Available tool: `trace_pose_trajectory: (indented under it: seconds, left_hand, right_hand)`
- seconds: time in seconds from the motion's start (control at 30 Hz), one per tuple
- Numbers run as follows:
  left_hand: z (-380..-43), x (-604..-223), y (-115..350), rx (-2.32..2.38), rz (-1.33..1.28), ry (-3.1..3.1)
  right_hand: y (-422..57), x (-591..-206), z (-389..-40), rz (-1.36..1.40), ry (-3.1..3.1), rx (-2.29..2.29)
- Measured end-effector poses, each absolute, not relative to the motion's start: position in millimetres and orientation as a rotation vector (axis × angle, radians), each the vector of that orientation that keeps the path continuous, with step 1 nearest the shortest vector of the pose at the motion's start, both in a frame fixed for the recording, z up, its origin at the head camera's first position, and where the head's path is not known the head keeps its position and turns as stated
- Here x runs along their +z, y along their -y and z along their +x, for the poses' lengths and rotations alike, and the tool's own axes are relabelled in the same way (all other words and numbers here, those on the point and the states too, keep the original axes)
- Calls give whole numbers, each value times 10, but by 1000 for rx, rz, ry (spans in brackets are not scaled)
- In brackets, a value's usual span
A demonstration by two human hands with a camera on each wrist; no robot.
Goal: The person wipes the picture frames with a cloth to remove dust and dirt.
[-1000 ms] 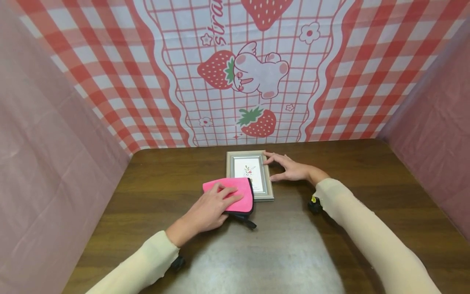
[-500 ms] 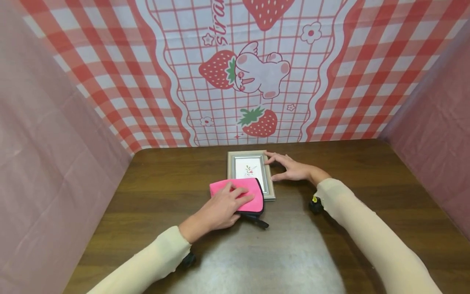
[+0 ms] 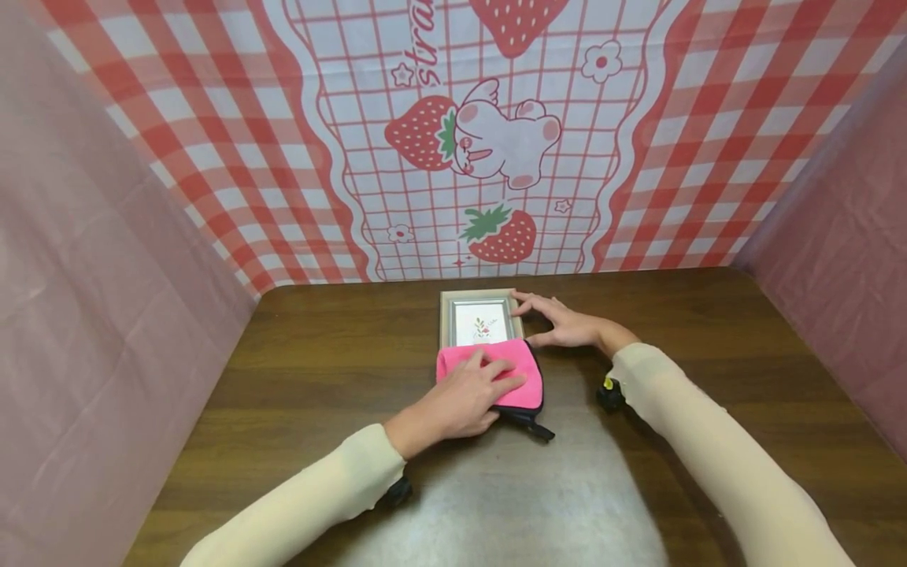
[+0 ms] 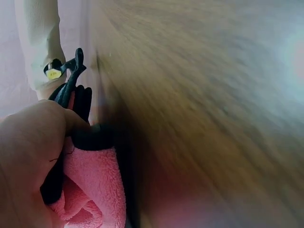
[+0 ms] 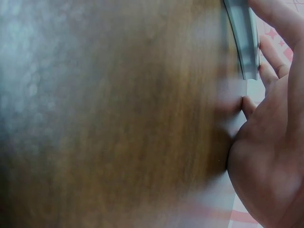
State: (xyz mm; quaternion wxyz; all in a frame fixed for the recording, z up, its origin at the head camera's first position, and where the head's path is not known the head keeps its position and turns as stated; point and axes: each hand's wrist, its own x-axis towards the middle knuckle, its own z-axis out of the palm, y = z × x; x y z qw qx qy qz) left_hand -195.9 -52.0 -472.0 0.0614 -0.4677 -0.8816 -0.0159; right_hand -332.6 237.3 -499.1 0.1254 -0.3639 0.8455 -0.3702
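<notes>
My left hand (image 3: 464, 398) holds a folded pink cloth (image 3: 526, 368) with black edging, fingers spread over its top. In the left wrist view, the thumb is bent against the black edging, above the fluffy pink fold (image 4: 97, 190). The cloth lies across the near part of a picture frame (image 3: 446, 315) and hides it. A small plant print (image 3: 482, 319) shows in the uncovered far part. My right hand (image 3: 563, 324) rests against the frame's right side, fingertips near the far corner and thumb lower down. The right wrist view shows the silvery frame edge (image 5: 243, 40) beside these fingers.
Everything stands on a brown wooden table (image 3: 319, 370). A red-and-white strawberry-print curtain (image 3: 616, 157) hangs right behind the frame. Pink drapes (image 3: 106, 276) close off both sides. A black strap piece with a yellow tag (image 3: 609, 394) sits under the right wrist.
My left hand has slid the pink cloth to the right across the frame's near part, out to its right edge. The right hand and frame have stayed nearly in place.
</notes>
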Motion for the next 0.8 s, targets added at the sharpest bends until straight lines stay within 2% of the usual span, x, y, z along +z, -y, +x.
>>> trace_pose_trajectory:
  seconds: [0.3, 0.43, 0.67, 0.8]
  left_hand:
    - [-2138, -5046, 420, -150, -1427, 2566]
    - [-2139, -5050, 419, -124, -1426, 2600]
    - [-1936, -4681, 466, -62, -1421, 2653]
    - [-1925, -4656, 525, -39, -1411, 2683]
  right_hand:
    - [-2404, -5104, -3440, -1029, -2458, -1092]
    - [-2405, -5109, -3419, -1064, -2459, -1105]
    - [-2427, -5167, -3447, -1070, -2447, -1114]
    - [-2451, -5245, -3534, -1023, -2445, -1117]
